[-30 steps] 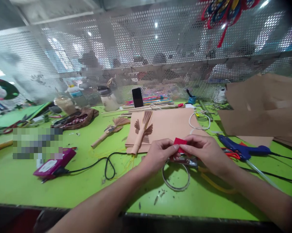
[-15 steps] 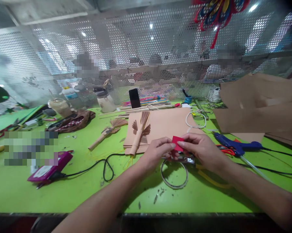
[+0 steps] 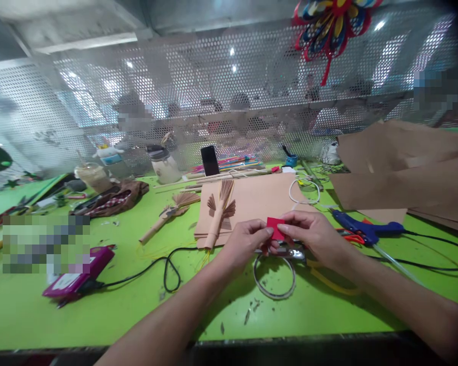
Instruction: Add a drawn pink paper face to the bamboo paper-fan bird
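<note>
A small red paper piece [image 3: 275,227] is pinched between both my hands above the green table [image 3: 99,300]. My left hand [image 3: 247,242] grips its left edge with thumb and forefinger. My right hand [image 3: 314,236] holds its right edge, fingers closed. Under my hands lie a metal tool [image 3: 292,252] and a thin ring [image 3: 274,278]. Just beyond, a tan paper bird-like figure [image 3: 219,211] rests on a stack of tan paper sheets [image 3: 259,198].
A blue glue gun [image 3: 366,229] with its cord lies at my right, beside brown cardboard [image 3: 407,173]. A pink device [image 3: 76,277] with a black cable [image 3: 163,264] sits at left. A phone [image 3: 209,160], jars and sticks stand along the perforated metal screen [image 3: 213,91].
My hands keep hold of the red piece and have barely shifted. The view has tilted slightly, so everything sits a little lower and further left.
</note>
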The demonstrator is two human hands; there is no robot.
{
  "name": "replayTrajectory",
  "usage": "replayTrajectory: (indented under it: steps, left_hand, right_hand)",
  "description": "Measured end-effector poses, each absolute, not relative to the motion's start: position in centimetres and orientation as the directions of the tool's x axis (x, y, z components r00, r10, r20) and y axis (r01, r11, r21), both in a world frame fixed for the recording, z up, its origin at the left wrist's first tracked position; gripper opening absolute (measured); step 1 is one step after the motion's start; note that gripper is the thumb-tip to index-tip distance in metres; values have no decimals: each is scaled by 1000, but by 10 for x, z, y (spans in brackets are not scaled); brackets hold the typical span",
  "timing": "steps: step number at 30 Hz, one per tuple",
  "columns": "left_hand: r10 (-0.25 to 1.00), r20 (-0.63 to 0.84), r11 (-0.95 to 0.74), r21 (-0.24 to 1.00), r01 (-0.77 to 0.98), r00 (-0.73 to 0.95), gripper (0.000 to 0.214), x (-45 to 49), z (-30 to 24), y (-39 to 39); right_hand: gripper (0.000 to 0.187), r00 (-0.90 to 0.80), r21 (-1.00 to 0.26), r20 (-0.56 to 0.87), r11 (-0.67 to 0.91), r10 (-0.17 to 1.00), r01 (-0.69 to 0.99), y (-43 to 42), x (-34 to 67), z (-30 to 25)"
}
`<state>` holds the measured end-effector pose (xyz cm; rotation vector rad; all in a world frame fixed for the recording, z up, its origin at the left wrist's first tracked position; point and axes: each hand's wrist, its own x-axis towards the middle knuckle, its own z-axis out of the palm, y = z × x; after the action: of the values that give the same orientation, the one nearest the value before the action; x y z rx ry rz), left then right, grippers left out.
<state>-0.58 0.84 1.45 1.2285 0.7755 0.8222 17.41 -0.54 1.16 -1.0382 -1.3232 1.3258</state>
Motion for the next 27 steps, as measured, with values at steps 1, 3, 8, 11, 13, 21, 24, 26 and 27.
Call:
replayTrajectory:
  steps: [1,3,8,11,13,21,24,26,27]
  left_hand:
    - [867,-66,140,983,-116,494,30,-6,14,8]
    - [870,-67,142,983,-118,488,32,-6,14,8]
    - [878,-63,131,985,-113,474,34,-6,14,8]
    - [886,-54,114,988,-104,460,34,-6,13,8]
    - [890,-45,100,990,-98,453,35,-6,13,8]
    - [888,-3,54,994,-98,461,34,-6,13,8]
    - [883,4,49,994,-101,469,34,-6,13,9]
    - [881,7,48,994,-102,473,33,-5,13,9]
    - [881,8,47,994,-103,474,33,-5,13,9]
  right_hand:
    - [27,-173,-996,70,60,982,-64,-5,174,12]
    - [27,-158,-994,99,89,982,-71,-5,175,12]
    - [27,-136,-991,123,116,983,-60,-6,175,16]
    - [25,-152,-997,82,79,985,-26,-8,174,16]
    - [26,-160,-999,49,49,986,-3,-8,174,14]
    - [27,-187,-997,-3,-16,982,-69,-8,172,12]
    - [25,-222,-989,10,-24,975,-149,-8,170,11]
    - [22,-231,-983,23,-20,973,-184,-8,170,11]
    - [21,-234,-981,29,-18,972,-195,-8,170,10]
